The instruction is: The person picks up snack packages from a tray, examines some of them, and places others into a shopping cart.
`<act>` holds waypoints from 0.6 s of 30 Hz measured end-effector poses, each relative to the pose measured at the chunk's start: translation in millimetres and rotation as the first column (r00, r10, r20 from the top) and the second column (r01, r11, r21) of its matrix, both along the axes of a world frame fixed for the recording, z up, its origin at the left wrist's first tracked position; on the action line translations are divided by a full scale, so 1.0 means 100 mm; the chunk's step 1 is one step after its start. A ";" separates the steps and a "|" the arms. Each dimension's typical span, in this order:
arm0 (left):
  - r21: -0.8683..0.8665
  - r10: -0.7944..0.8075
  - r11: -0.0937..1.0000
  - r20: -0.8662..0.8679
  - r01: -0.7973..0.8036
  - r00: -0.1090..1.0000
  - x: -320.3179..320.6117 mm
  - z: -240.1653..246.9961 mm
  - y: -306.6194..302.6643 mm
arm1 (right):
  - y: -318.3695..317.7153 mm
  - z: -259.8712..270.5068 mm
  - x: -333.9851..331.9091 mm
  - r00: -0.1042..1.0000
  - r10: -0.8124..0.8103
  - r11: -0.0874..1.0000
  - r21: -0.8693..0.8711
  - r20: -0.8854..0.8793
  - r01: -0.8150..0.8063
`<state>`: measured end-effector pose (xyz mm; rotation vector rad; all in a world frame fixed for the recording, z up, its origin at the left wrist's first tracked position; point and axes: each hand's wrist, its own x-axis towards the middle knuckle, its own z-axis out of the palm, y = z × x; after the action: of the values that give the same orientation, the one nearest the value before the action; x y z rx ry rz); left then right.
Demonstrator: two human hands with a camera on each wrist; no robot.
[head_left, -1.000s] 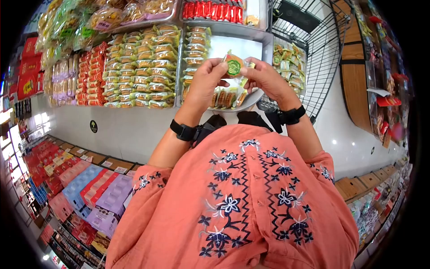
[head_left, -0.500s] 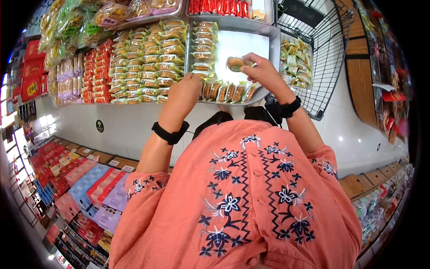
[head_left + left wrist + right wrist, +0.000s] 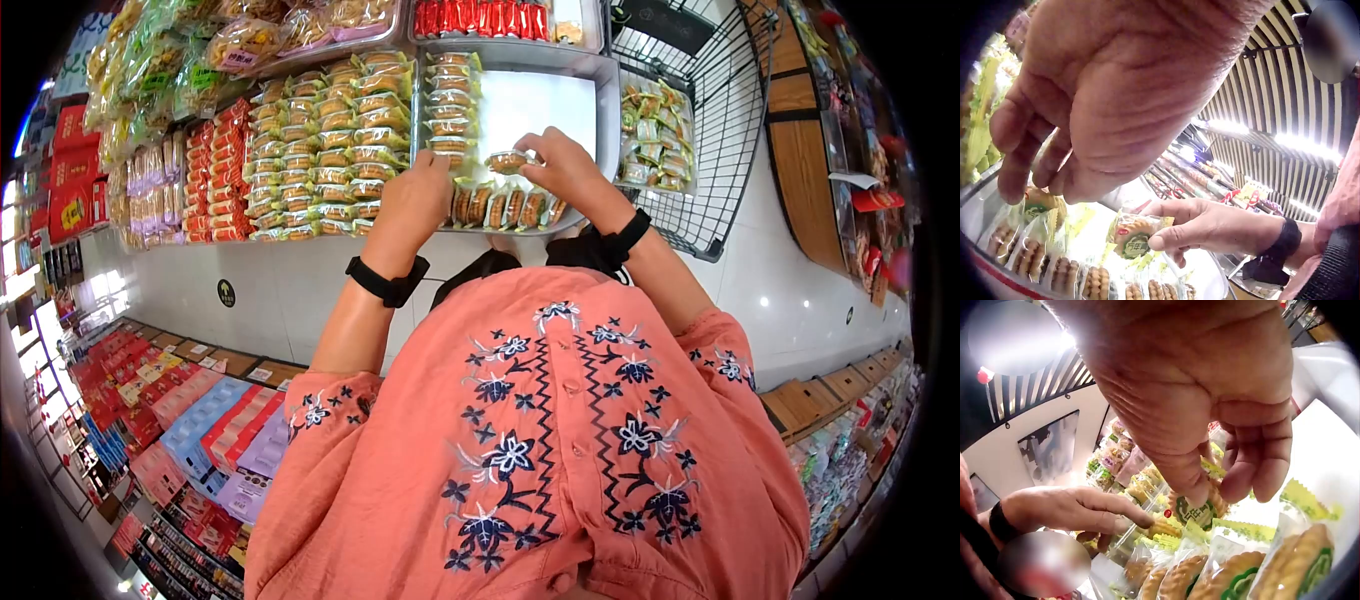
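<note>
A wrapped round cookie [image 3: 507, 161] with a green printed label is pinched between the thumb and fingers of my right hand [image 3: 572, 168], low over the white-lined tray [image 3: 608, 100]. My left hand [image 3: 415, 195] reaches down at the tray's left side, its fingertips at the lowest wrapped cookie [image 3: 1047, 203] of a stacked column [image 3: 452, 95]. In the right wrist view its fingers stretch out loosely. Along the tray's near edge stands a row of wrapped cookies [image 3: 510, 207], on their sides, between the two hands and my body.
Left of the tray, more wrapped cookies [image 3: 330, 140] fill a neighbouring bin, with red packets [image 3: 220, 165] beyond. Behind is a tray of red-wrapped bars [image 3: 480, 20]. A wire shopping cart [image 3: 725, 150] at the right carries a bag of small packets [image 3: 655, 135].
Both hands were together on the cookie; the left hand let go and moved left to the column. The right hand has lowered the cookie toward the tray and tilted it flatter.
</note>
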<state>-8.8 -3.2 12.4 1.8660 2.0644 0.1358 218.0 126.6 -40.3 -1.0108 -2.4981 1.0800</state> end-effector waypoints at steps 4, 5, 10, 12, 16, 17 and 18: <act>0.020 -0.011 1.000 0.001 0.011 1.000 -0.01 -0.01 0.04 | -0.04 0.04 -0.06 0.999 0.018 0.999 0.039 0.026 -0.019; 0.014 -0.012 1.000 -0.009 0.012 1.000 -0.01 -0.03 0.05 | -0.05 0.08 -0.08 0.999 0.029 0.999 0.042 0.042 -0.030; 0.040 -0.059 0.997 -0.014 0.060 0.998 -0.09 -0.05 0.10 | -0.14 0.08 -0.27 0.996 0.081 0.993 0.084 0.042 -0.084; 0.011 -0.060 0.998 -0.002 0.060 0.998 -0.12 -0.05 0.12 | -0.17 0.02 -0.35 0.998 0.066 0.990 0.122 0.006 -0.066; 0.007 -0.076 0.997 0.003 0.076 0.997 -0.15 -0.06 0.15 | -0.22 -0.03 -0.49 0.995 0.058 0.984 0.173 -0.084 -0.042; 0.016 -0.082 0.997 0.009 0.082 0.997 -0.16 -0.07 0.16 | -0.24 -0.03 -0.51 0.995 0.058 0.983 0.180 -0.076 -0.043; 0.016 -0.084 0.996 0.008 0.083 0.996 -0.17 -0.07 0.16 | -0.25 -0.03 -0.54 0.996 0.058 0.981 0.187 -0.067 -0.044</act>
<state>-25.6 12.7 5.6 1.9539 1.9814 0.1387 164.0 101.1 -43.3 -0.8446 -2.5223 0.8619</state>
